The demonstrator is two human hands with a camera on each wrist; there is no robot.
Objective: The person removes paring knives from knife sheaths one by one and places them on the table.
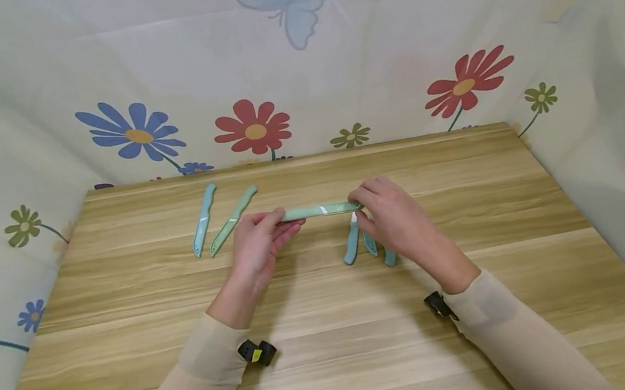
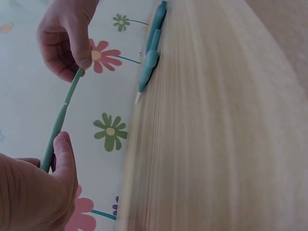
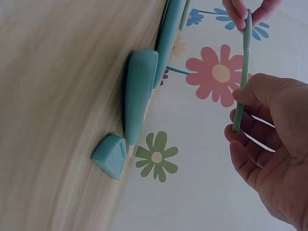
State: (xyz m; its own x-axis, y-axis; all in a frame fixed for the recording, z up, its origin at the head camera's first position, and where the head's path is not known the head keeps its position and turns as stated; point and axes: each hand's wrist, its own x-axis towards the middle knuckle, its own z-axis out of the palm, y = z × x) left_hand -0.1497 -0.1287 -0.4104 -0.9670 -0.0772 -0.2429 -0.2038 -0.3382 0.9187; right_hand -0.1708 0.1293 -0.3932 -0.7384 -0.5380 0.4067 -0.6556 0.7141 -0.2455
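Observation:
A green knife in a matching sheath is stretched level between both hands, above the table. At its handle end, my left hand pinches it between thumb and fingers. The sheath end is pinched by my right hand, as the right wrist view shows, with thumb on one side and fingertips on the other. Below the right hand lie a blue knife with some bare blade showing, a loose blue sheath and another blue handle, partly hidden by that hand.
Left of the hands, a blue sheathed knife and a green sheathed knife lie side by side on the wooden table. A flower-printed curtain stands behind the table and along both sides.

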